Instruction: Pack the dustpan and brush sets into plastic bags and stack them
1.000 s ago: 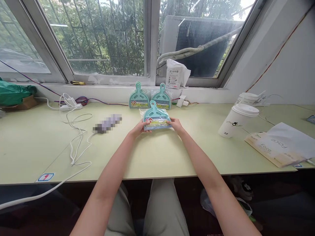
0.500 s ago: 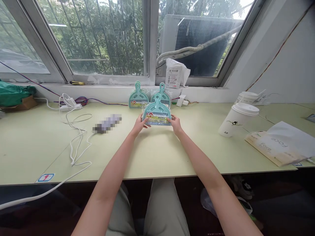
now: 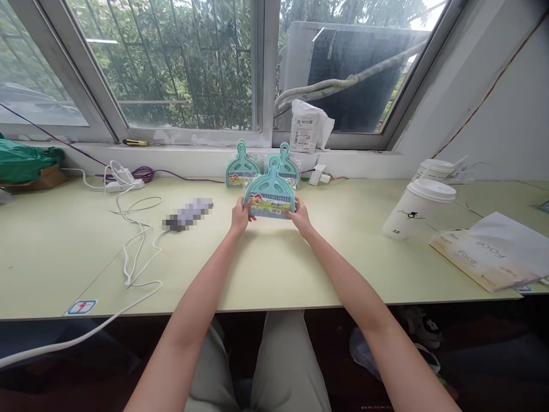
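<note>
A teal dustpan and brush set point(image 3: 269, 191) in clear wrapping, with a printed label across its front, is gripped upright between both my hands. My left hand point(image 3: 241, 217) is closed on its left lower edge, and my right hand point(image 3: 301, 217) is closed on the right lower edge, thumb against the front. Two matching sets, a left one point(image 3: 242, 167) and a right one point(image 3: 290, 170), lean against the wall below the window. The held set partly covers the right one. Whether its bottom edge touches the table cannot be made out.
On the table point(image 3: 274, 269), white cables point(image 3: 132, 252) and a blurred-out object point(image 3: 189, 214) lie to the left. A white lidded cup point(image 3: 418, 209) and a tissue pack point(image 3: 484, 252) stand to the right. A white package point(image 3: 305, 130) and a yellow cutter point(image 3: 135, 142) rest on the sill.
My hands have moved the held dustpan set slightly left and a little toward me, and it looks a bit larger. Both hands keep their grip. The view has shifted slightly.
</note>
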Tool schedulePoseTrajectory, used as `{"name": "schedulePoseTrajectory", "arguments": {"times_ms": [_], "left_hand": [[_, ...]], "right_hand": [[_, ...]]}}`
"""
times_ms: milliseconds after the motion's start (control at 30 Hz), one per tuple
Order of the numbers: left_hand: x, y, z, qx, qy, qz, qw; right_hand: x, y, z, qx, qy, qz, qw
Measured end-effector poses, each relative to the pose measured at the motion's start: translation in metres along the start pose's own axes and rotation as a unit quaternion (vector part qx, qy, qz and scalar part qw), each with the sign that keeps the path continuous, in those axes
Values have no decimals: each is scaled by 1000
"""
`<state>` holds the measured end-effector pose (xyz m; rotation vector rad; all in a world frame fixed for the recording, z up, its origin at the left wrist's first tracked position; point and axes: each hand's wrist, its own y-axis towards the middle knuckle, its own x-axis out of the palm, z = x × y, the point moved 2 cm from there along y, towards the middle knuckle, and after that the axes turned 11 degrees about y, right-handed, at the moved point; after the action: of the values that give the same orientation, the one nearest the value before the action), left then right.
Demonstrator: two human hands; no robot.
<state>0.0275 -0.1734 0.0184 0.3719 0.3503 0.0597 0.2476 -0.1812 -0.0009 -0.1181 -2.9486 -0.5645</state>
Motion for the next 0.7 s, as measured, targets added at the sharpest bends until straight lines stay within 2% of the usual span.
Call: {"name": "schedulePoseTrajectory", "arguments": {"times_ms": [100,200,333,500,700], "left_hand": [[-1,-2,5,-8,-31,-63,997],[-3,-7,13,18,-63,-105,992],[-7,-10,20,60,-49,-113,991],[-5,-9,20,64,-8,-85,994],[-4,-6,16,58,14,-88,994]], "right_hand": [[-4,2,2,21,43,27,998],[-9,4,3,46,83,51,994],[-14,6,5,70,119,70,988],[-17,7,5,74,133,54,987],[-19,7,2,75,138,46,987]]}}
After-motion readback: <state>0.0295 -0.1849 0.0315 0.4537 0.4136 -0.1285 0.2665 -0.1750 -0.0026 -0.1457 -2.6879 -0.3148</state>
